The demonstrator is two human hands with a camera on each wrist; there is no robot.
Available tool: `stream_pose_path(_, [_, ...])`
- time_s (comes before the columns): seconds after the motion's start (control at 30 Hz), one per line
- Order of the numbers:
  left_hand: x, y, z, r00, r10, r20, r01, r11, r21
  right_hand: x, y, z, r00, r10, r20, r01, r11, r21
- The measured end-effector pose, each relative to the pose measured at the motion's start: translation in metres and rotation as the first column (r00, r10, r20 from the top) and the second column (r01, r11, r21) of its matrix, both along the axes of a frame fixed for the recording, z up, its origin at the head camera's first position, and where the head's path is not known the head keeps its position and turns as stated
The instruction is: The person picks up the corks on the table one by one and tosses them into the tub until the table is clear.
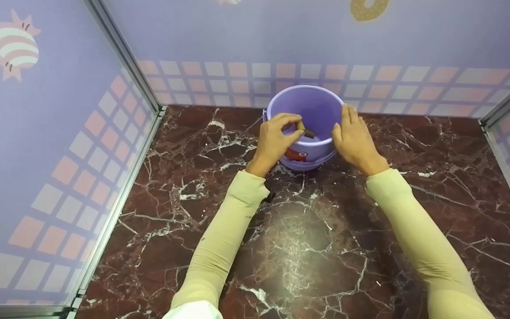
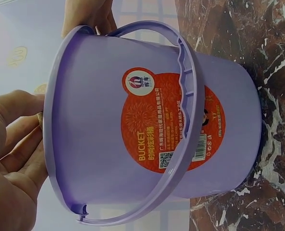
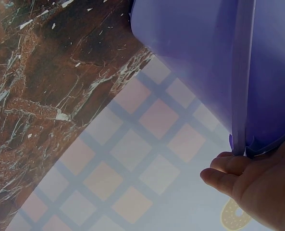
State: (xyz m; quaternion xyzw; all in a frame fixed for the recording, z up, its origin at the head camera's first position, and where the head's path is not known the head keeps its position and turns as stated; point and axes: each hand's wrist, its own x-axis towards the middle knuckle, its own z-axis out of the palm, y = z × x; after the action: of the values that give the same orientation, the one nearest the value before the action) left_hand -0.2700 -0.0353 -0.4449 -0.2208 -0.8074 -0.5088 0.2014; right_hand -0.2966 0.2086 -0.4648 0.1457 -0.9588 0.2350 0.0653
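A purple plastic bucket (image 1: pixel 306 95) stands upright on the marbled surface, its handle (image 2: pixel 192 96) hanging down over the red label (image 2: pixel 147 125) on the near side. My left hand (image 1: pixel 277 135) is over its front-left rim, thumb and forefinger pinching a small yellowish piece (image 1: pixel 300 126) whose kind is unclear. Just beside that piece, a dark brown bit (image 1: pixel 309 133) shows inside the bucket; whether they are joined cannot be told. At the right rim, my right hand (image 1: pixel 356 139) rests against the bucket with fingers straight, near the handle's hinge.
Dark red marbled surface (image 1: pixel 299 248) spreads around the bucket. A lilac wall with pink and white squares (image 1: pixel 241 75) rises close behind it. Patterned side panels with metal frames (image 1: pixel 126 48) stand left and right.
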Motion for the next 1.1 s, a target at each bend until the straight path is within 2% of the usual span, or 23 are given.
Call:
stream_pose_path(0.23, [-0.004,0.002,0.001,0.999,0.019,0.044,-0.017,0.999,-0.037,-0.002,0.0,0.0,1.0,0.005,0.004,-0.005,1.0,0.002])
stream_pose_path(0.53, [-0.008,0.005,0.001,0.995,0.009,0.096,-0.003,0.998,-0.056,-0.002,0.003,-0.001,1.0,0.009,-0.021,-0.009,1.0,0.003])
stream_pose_path(0.77, [-0.011,0.006,0.001,0.995,0.015,0.096,-0.008,0.997,-0.071,-0.003,0.003,-0.001,1.0,0.008,-0.022,-0.008,1.0,0.003])
stream_pose_path(1.1, [-0.01,0.005,0.001,0.994,0.02,0.105,-0.009,0.994,-0.108,-0.001,0.002,-0.002,1.0,0.003,0.002,-0.003,1.0,-0.006])
